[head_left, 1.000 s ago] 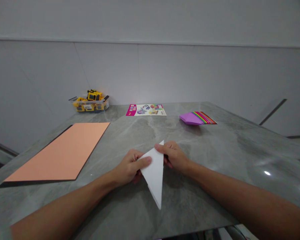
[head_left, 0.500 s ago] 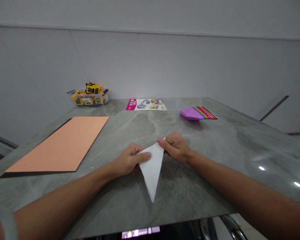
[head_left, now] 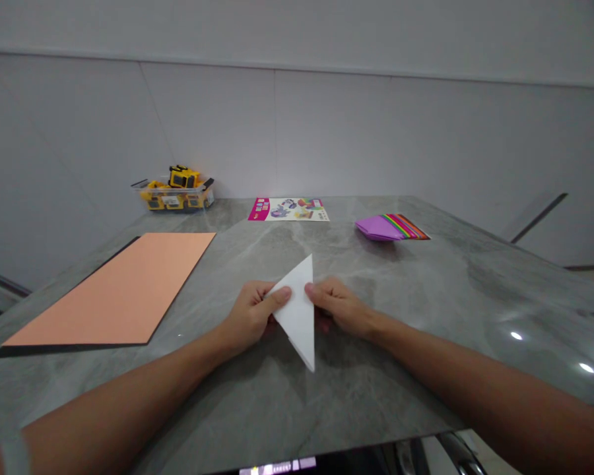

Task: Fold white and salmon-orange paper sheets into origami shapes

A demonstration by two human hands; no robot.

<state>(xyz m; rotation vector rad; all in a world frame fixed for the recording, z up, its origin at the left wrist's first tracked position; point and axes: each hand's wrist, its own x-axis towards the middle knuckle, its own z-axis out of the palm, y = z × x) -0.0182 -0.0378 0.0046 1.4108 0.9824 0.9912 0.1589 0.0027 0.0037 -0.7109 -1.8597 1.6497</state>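
Observation:
A white paper folded into a triangle (head_left: 297, 313) is held just above the grey marble table (head_left: 376, 369), one point up and away from me, one point down toward me. My left hand (head_left: 250, 315) pinches its left edge, thumb on top. My right hand (head_left: 337, 305) grips its right edge with curled fingers. Both hands are closed on the paper.
A large orange sheet on a black backing (head_left: 121, 289) lies at the left. At the far side stand a tray with a yellow toy vehicle (head_left: 177, 190), a printed instruction sheet (head_left: 289, 209) and a fanned stack of coloured paper (head_left: 390, 226). A white wall stands behind.
The paper triangle has been turned and raised: its upper point now stands higher and its lower point has drawn in. My right hand slid down from the top corner to the right edge.

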